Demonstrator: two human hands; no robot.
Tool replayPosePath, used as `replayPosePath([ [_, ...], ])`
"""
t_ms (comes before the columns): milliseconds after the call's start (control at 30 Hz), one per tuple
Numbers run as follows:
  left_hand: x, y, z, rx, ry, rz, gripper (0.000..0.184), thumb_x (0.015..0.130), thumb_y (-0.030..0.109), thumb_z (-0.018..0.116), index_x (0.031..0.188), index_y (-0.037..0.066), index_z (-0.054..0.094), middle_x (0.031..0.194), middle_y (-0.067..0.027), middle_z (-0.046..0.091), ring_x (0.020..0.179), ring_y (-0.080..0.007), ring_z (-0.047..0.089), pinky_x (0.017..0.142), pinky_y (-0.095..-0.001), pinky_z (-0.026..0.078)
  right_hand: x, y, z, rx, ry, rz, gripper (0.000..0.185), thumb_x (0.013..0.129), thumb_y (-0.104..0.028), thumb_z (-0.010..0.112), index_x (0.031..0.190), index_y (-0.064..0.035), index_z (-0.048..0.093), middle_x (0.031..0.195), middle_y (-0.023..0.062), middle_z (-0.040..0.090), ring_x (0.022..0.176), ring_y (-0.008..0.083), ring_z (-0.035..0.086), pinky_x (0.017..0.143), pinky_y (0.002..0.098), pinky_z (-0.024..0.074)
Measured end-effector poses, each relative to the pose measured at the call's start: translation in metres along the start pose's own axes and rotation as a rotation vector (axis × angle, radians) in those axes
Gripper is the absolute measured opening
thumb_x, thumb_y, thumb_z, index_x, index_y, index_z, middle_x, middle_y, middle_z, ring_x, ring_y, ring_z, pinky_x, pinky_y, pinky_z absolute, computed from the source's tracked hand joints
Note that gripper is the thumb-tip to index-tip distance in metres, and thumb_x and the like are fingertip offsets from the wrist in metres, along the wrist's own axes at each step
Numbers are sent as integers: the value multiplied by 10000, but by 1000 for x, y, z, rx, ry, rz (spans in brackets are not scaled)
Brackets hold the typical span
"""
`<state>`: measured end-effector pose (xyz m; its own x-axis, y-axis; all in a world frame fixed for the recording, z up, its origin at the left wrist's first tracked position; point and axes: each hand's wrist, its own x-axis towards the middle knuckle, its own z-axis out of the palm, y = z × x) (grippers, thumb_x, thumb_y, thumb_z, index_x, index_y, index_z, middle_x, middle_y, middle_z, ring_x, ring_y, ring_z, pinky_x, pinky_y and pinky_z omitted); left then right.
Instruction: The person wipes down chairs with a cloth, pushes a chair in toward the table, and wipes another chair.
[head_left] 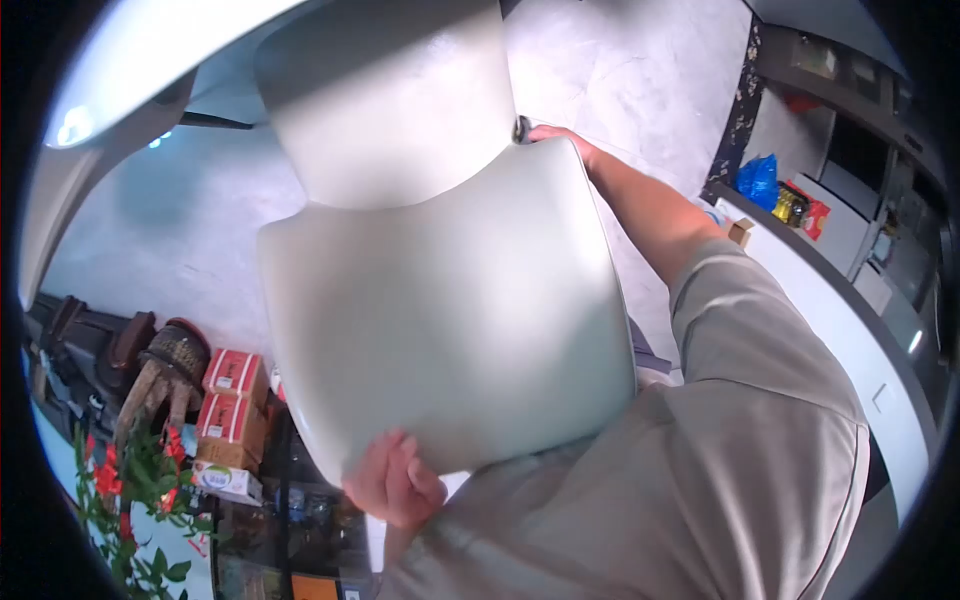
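Observation:
A pale, smooth chair fills the middle, with its backrest [400,100] above its broad seat [440,310]. My left hand [395,480] is at the lower left edge of the seat, its fingers curled together; whatever they may hold is hidden. At the seat's upper right corner, beside the joint with the backrest, is my right hand [560,138]. Its fingers are bent around a small dark thing [522,129] too unclear to name, and the seat edge hides part of the hand.
Red and brown boxes [232,410] are stacked at the lower left, near a plant with red flowers [110,480] and a carved stool [170,365]. On the right, a long white counter [830,300] stands near a blue bag [758,182]. A white curved surface [150,60] crosses the upper left.

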<state>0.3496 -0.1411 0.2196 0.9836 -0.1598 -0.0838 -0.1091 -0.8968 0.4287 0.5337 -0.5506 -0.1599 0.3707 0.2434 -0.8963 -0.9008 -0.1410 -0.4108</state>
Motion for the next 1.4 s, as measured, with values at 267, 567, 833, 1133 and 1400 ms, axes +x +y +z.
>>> replayPosePath([
  [267, 8, 4, 19, 95, 281, 48, 160, 952, 80, 616, 908, 35, 763, 888, -107, 757, 755, -282, 691, 700, -373, 488, -95, -3, 50, 706, 234, -70, 422, 1040, -409, 555, 1212, -47, 687, 1117, 117, 729, 997, 231, 694, 912, 390, 561],
  [567, 11, 4, 27, -6, 300, -77, 108, 902, 62, 664, 888, 46, 771, 882, -103, 753, 773, -280, 682, 728, -380, 526, -233, -7, 93, 372, 212, -197, 549, 1055, -464, 541, 1238, 37, 670, 1158, 143, 723, 1022, 220, 688, 903, 366, 541],
  [833, 11, -16, -15, -261, 105, -61, 311, 870, 158, 768, 1165, 61, 741, 1171, -161, 708, 1093, -342, 660, 941, -402, 524, -337, -15, 115, -261, 378, -268, 1024, 833, -668, 748, 1311, 217, 548, 1225, 310, 674, 1139, 318, 682, 994, 375, 521],
  [1133, -18, -101, -19, -1672, -309, -934, 657, 935, 260, 757, 1455, -17, 466, 1384, -190, 599, 1247, -321, 615, 1010, -516, 548, -393, -33, 185, 194, 311, -215, 729, 871, -429, 806, 1273, 148, 616, 1192, 219, 708, 1060, 273, 714, 936, 370, 559],
  [1400, 48, -136, -7, -1531, -162, -859, 557, 938, 172, 715, 1374, -101, 501, 1325, -238, 612, 1187, -389, 647, 990, -544, 591, -356, -48, 210, 520, 364, -426, 466, 837, -177, 808, 1105, 176, 662, 1042, 222, 715, 867, 287, 726, 757, 411, 599],
])
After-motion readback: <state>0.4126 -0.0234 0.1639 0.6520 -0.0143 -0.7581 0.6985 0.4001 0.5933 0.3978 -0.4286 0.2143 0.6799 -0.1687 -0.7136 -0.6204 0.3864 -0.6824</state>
